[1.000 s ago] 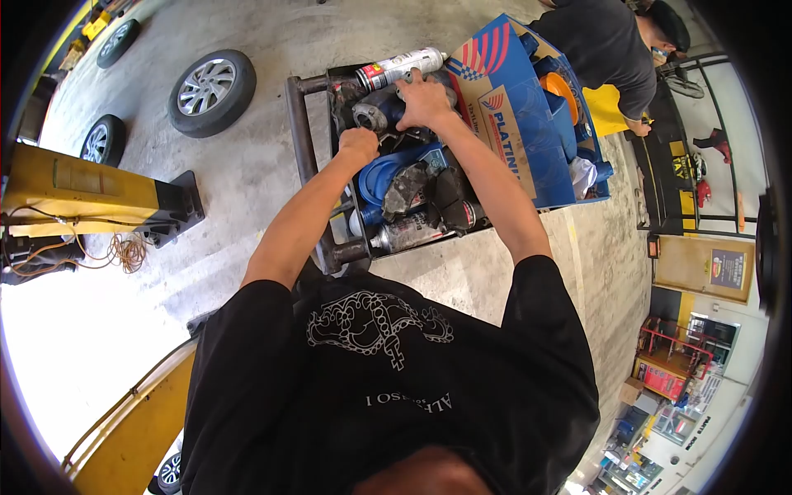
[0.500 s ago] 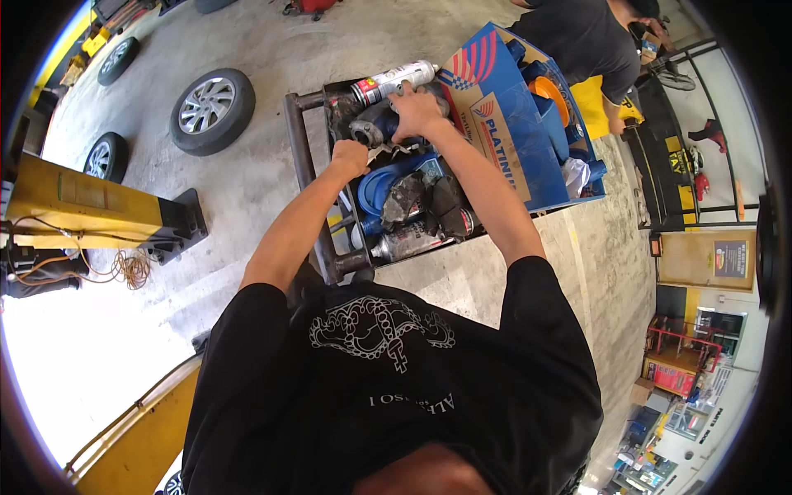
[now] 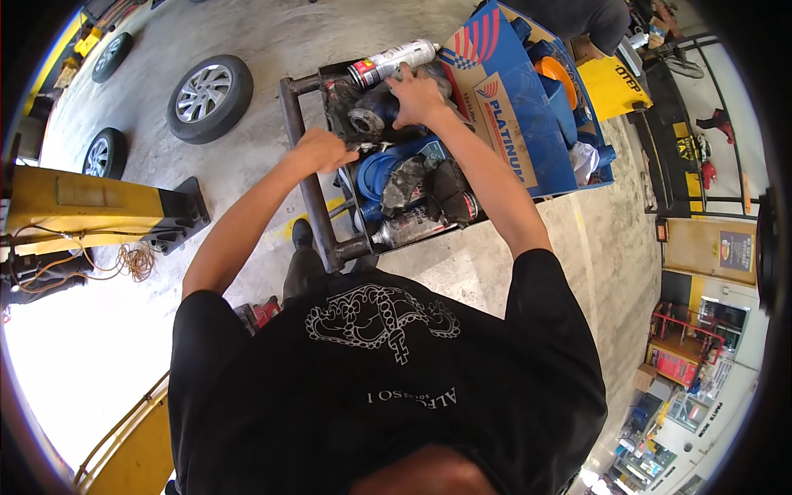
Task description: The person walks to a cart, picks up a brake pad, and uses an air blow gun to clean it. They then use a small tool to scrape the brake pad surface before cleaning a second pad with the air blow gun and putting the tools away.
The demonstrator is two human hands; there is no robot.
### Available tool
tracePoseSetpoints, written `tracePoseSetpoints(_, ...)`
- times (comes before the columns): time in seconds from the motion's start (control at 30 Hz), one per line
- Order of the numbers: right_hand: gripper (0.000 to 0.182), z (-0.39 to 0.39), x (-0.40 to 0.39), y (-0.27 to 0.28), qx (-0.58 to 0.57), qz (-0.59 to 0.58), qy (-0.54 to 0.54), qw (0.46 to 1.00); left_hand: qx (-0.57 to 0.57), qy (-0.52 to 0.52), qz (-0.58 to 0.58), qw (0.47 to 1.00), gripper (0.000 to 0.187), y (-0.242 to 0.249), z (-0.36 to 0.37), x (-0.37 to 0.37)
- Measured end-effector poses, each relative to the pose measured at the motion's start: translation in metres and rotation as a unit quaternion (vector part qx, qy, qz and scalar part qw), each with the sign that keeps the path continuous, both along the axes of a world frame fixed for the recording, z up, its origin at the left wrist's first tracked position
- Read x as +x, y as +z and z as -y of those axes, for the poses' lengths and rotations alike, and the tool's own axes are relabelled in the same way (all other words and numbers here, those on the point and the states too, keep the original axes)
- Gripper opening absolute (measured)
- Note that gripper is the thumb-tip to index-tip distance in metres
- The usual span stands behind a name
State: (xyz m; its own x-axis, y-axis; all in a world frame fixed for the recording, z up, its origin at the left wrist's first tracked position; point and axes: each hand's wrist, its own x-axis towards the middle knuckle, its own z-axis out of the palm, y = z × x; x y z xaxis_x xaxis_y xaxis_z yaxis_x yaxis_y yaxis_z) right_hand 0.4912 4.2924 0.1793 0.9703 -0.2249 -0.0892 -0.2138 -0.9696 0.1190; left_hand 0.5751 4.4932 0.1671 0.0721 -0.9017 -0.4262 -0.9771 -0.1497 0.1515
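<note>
My right hand (image 3: 418, 99) reaches into the cart's tray, its thumb and fingers spread around a dark grey cylindrical part (image 3: 369, 121) with a round opening at its end. Near the cart's handle, my left hand (image 3: 320, 152) is closed; what its fingertips pinch is too small and shaded to name. A white-and-red spray can (image 3: 394, 63) lies across the tray's far side. Closer to me are a blue round plastic piece (image 3: 376, 176), crumpled black pieces (image 3: 404, 186) and another spray can (image 3: 411, 224) lying on its side.
A blue Platinum carton (image 3: 528, 153) holding blue and orange containers stands at the cart's right. The cart's metal handle (image 3: 307, 169) runs along its left. Wheels (image 3: 209, 99) lie on the floor. A yellow lift post (image 3: 91, 202) stands left; another person (image 3: 590, 21) bends beyond the carton.
My left hand has moved left, from the tray's edge towards the handle. My right hand stays around the grey part. The other person has moved farther towards the top, uncovering more of the yellow panel.
</note>
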Motion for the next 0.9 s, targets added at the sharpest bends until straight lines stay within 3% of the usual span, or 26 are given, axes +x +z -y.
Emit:
tracePoseSetpoints(0.13,0.083,0.0,-0.014,-0.01,0.011,0.046,0.005,0.999,-0.023,0.078,-0.081,0.993,0.056,-0.015,-0.064,0.009)
tracePoseSetpoints(0.2,0.084,-0.002,-0.019,-0.012,-0.005,0.061,0.008,0.998,-0.164,0.139,-0.169,0.962,0.05,-0.025,-0.094,0.009)
tracePoseSetpoints(0.23,0.084,-0.001,-0.023,-0.015,-0.001,0.061,0.004,0.998,-0.16,0.136,-0.169,0.963,0.05,-0.025,-0.104,0.006)
tracePoseSetpoints(0.3,0.085,0.002,-0.028,-0.02,-0.019,0.095,0.03,0.995,-0.166,0.236,-0.35,0.891,0.045,-0.023,-0.119,0.001)
tracePoseSetpoints(0.37,0.084,0.002,-0.033,-0.024,-0.03,0.097,0.038,0.994,-0.169,0.281,-0.376,0.867,0.042,-0.017,-0.128,-0.013)
tracePoseSetpoints(0.47,0.083,0.004,-0.039,-0.027,-0.039,0.106,0.056,0.992,-0.149,0.419,-0.458,0.77,0.041,-0.012,-0.137,-0.025)
tracePoseSetpoints(0.5,0.082,0.005,-0.04,-0.027,-0.034,0.114,0.065,0.991,-0.15,0.42,-0.46,0.768,0.041,-0.012,-0.138,-0.03)
tracePoseSetpoints(0.57,0.081,0.008,-0.042,-0.028,-0.018,0.125,0.07,0.99,-0.211,0.477,-0.526,0.672,0.041,-0.011,-0.14,-0.042)
tracePoseSetpoints(0.6,0.08,0.008,-0.043,-0.029,0.0,0.138,0.077,0.987,-0.212,0.487,-0.525,0.665,0.041,-0.01,-0.141,-0.049)
tracePoseSetpoints(0.67,0.07,0.008,-0.043,-0.029,0.011,0.191,0.08,0.978,-0.275,0.488,-0.573,0.598,0.041,-0.008,-0.144,-0.056)
tracePoseSetpoints(0.77,0.063,-0.004,-0.038,-0.015,0.048,0.281,0.034,0.958,-0.321,0.468,-0.593,0.571,0.044,-0.007,-0.144,-0.062)
tracePoseSetpoints(0.83,0.056,-0.052,-0.033,0.014,0.109,0.321,0.012,0.941,-0.337,0.468,-0.579,0.576,0.043,0.007,-0.149,-0.06)
tracePoseSetpoints(0.87,0.051,-0.081,-0.031,0.025,0.337,0.31,-0.071,0.886,-0.348,0.461,-0.572,0.583,0.042,0.011,-0.154,-0.058)
tracePoseSetpoints(0.9,0.047,-0.108,-0.029,0.03,0.542,0.282,-0.152,0.777,-0.348,0.46,-0.573,0.582,0.042,0.013,-0.161,-0.056)
